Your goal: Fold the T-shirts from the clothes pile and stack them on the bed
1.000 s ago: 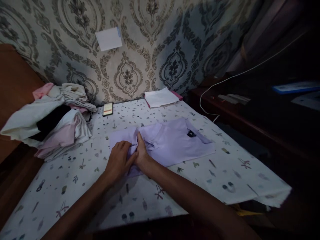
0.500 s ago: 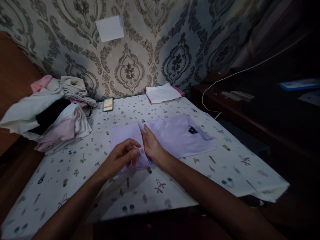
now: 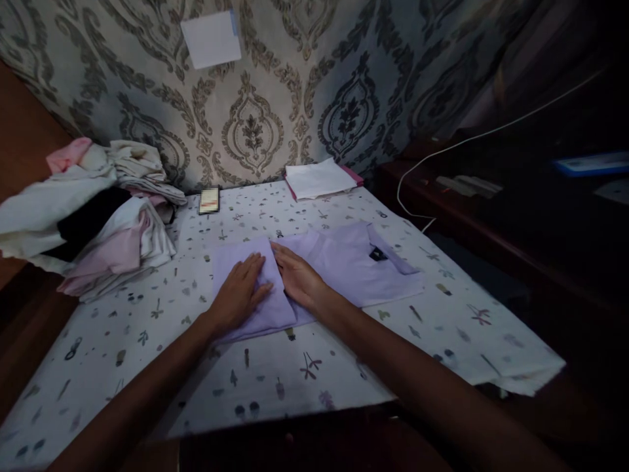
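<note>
A lavender shirt (image 3: 344, 262) lies on the patterned tablecloth, its left part folded over onto itself. The collar with a dark label is at its right end. My left hand (image 3: 240, 288) rests flat on the folded part, fingers stretched out. At the fold's free edge, my right hand (image 3: 298, 275) stands on its side with fingers extended, touching the cloth. Neither hand grips the fabric. Part of the fold's edge is hidden behind my right hand.
A heap of clothes (image 3: 108, 216) sits at the left of the table. Near the wall lie a small framed card (image 3: 209, 200) and a stack of white and pink cloth or paper (image 3: 319, 179). A white cable (image 3: 442, 152) hangs on the right over dark furniture.
My left hand has come down from above the shirt and now lies flat on the folded part. My right hand stays at the fold's edge, with its fingers tilted lower.
</note>
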Tool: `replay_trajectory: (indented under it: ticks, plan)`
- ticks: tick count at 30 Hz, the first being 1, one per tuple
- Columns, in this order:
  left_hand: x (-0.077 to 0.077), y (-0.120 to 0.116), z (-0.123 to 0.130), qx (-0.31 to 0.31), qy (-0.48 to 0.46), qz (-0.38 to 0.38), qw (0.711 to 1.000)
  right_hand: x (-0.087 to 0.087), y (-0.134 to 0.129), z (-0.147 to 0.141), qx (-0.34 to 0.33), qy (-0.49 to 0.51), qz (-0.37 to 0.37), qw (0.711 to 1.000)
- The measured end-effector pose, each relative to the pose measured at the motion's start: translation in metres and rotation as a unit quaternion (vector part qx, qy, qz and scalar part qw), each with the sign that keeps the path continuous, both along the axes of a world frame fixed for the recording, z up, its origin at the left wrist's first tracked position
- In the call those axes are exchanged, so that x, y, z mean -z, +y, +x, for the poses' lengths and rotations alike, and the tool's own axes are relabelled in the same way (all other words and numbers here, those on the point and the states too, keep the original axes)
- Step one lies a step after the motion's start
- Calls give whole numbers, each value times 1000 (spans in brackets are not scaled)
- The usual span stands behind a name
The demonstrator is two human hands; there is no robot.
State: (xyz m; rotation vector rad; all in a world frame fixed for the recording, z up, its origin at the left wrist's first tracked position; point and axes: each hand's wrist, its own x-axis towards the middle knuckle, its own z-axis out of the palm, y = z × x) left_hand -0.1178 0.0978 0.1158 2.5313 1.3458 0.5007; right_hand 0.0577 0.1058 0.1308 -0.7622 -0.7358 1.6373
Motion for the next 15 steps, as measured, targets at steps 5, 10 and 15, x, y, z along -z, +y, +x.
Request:
replay_trajectory:
  ticks: [5, 10, 15]
  plan:
    - [-11, 27, -4, -14, 21, -9, 1000, -2, -26, 13, -38, -117, -8, 992]
    - [-5, 41, 2, -1, 76, 7, 997, 4, -49, 26, -52, -325, 110, 938]
    - [-7, 23, 0, 6, 72, 16, 997, 9, -60, 37, -30, -448, 161, 879]
